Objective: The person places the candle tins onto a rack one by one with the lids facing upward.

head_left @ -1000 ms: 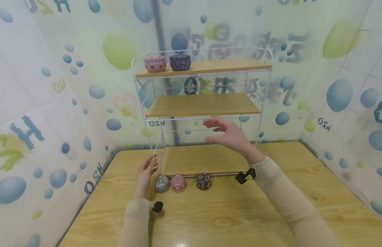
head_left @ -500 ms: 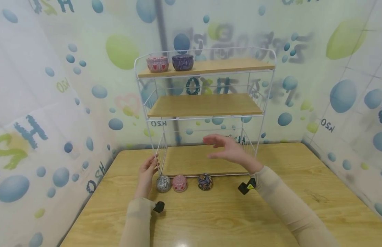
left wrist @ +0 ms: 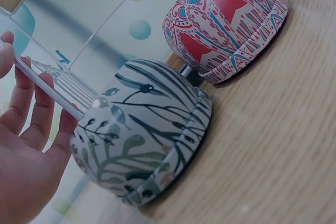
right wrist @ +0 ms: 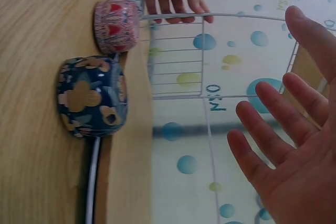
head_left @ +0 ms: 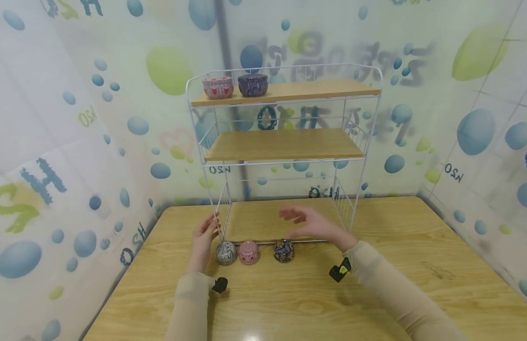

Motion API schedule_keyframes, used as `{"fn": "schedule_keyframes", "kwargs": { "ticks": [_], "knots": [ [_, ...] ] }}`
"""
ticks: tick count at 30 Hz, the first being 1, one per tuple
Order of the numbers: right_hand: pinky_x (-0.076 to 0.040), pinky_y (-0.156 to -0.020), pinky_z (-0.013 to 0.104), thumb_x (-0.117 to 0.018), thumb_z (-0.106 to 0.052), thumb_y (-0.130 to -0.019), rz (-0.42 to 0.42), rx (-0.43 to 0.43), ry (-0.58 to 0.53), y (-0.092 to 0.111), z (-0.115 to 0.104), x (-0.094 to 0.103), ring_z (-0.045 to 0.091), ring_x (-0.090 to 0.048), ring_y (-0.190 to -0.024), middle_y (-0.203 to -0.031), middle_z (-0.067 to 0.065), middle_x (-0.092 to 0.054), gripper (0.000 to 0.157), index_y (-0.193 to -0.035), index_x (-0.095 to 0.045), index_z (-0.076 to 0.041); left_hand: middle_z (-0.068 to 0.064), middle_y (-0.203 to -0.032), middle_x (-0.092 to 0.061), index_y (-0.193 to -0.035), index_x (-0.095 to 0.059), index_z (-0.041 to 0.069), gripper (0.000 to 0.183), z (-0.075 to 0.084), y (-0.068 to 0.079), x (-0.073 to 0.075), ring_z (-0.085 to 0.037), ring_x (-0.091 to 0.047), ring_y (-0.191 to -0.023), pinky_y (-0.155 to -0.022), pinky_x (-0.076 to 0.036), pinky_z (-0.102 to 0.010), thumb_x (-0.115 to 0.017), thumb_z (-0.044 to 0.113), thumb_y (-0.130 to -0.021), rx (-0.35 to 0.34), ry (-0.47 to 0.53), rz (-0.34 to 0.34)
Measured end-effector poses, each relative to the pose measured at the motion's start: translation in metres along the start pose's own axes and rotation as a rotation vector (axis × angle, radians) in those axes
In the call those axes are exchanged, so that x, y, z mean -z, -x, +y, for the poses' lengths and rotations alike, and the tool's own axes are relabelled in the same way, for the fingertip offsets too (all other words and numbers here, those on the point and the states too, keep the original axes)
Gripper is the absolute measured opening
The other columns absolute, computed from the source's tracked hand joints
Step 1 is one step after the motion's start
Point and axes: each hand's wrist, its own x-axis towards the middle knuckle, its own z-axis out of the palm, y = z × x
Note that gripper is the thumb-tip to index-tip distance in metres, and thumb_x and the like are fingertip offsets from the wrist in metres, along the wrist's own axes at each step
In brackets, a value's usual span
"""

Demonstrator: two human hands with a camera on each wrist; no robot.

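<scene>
My left hand (head_left: 205, 237) grips the left front post (left wrist: 47, 90) of a white wire rack, thumb on one side and fingers on the other. Beside it, an upturned bowl with grey-green leaf print (left wrist: 142, 129) sits on the table. A pink-and-red patterned bowl (head_left: 248, 252) stands upside down to its right. Farther right is an upturned dark blue floral bowl (head_left: 283, 250). With fingers spread and nothing held, my right hand (head_left: 316, 223) hovers above and to the right of the blue bowl, in front of the rack's bottom shelf (head_left: 259, 220).
Two upright bowls, one pink (head_left: 218, 88) and one dark purple (head_left: 253, 85), stand at the left of the top shelf (head_left: 318, 88). Below it is a wooden middle shelf (head_left: 284, 144). The rack stands on a wooden table (head_left: 289, 303) before a patterned wall.
My right hand has come down from the middle shelf's level to the bottom shelf's, nearer the blue bowl. My left hand keeps its grip on the post.
</scene>
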Motion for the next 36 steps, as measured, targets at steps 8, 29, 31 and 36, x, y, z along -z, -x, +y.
{"fn": "schedule_keyframes", "kwargs": {
  "ticks": [8,29,31,36],
  "knots": [
    [-0.04,-0.098,0.057,-0.078,-0.019,-0.081,-0.05,-0.019,-0.05,0.004,0.021,-0.014,0.044,-0.05,-0.118,-0.134,0.021,-0.052,0.068,-0.138,-0.047,-0.001,0.008,-0.094,-0.061,-0.134,-0.05,-0.008,0.038,-0.002,-0.001,0.001,-0.016,-0.053,-0.095,-0.1,-0.038,-0.052,-0.051,0.011,-0.101,0.007,0.017,0.001],
    [-0.043,-0.098,0.049,-0.079,-0.019,-0.081,-0.084,-0.149,-0.014,0.006,0.055,-0.034,0.036,-0.051,-0.121,-0.136,0.015,-0.052,0.069,-0.139,-0.046,0.002,-0.008,-0.108,-0.059,-0.132,-0.053,-0.004,0.036,-0.011,-0.008,0.005,-0.016,-0.053,-0.096,-0.098,-0.041,-0.048,-0.053,0.014,-0.101,0.017,0.013,0.006],
    [-0.042,-0.099,0.051,-0.079,-0.018,-0.081,-0.087,-0.152,-0.02,0.006,0.058,-0.035,0.037,-0.05,-0.121,-0.136,0.016,-0.052,0.069,-0.139,-0.046,0.003,-0.001,-0.104,-0.061,-0.133,-0.052,-0.004,0.038,-0.017,-0.011,0.006,-0.015,-0.053,-0.095,-0.098,-0.041,-0.047,-0.053,0.015,-0.101,0.018,0.018,0.013],
    [-0.041,-0.1,0.053,-0.078,-0.016,-0.082,-0.098,-0.149,-0.039,0.006,0.063,-0.038,0.039,-0.049,-0.123,-0.137,0.019,-0.051,0.068,-0.139,-0.046,0.004,0.008,-0.097,-0.061,-0.134,-0.051,-0.005,0.042,-0.025,-0.015,0.008,-0.011,-0.054,-0.092,-0.094,-0.044,-0.043,-0.055,0.02,-0.1,-0.016,0.002,0.024]
  ]
}}
